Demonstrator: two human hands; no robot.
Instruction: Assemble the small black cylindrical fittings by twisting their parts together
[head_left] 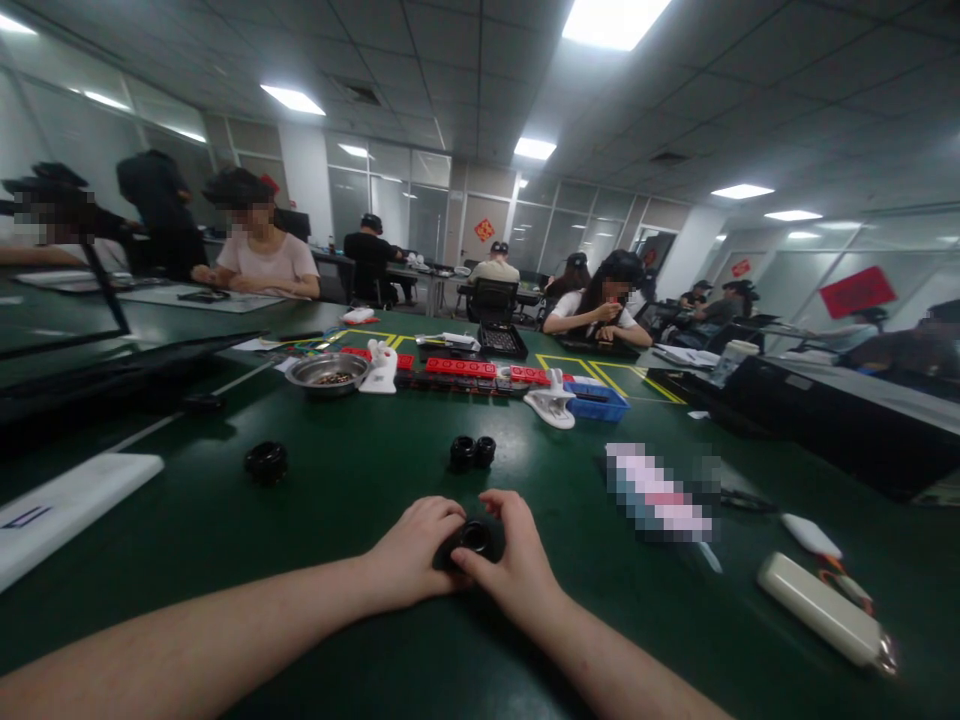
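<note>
Both my hands rest on the green table (360, 500) and close around one small black ring-shaped part (472, 540). My left hand (412, 550) grips its left side with curled fingers. My right hand (510, 560) wraps the right side, fingers over the top. A pair of similar black parts (472, 452) lies just beyond my hands. Another black round part (265, 461) sits further left on the table.
A metal bowl (328, 372), white clamps (551, 402), red strips (461, 367) and a blue tray (596, 402) lie across the table's far part. A white board (60, 510) lies at left, a white case (821, 608) at right. Several people sit at tables behind.
</note>
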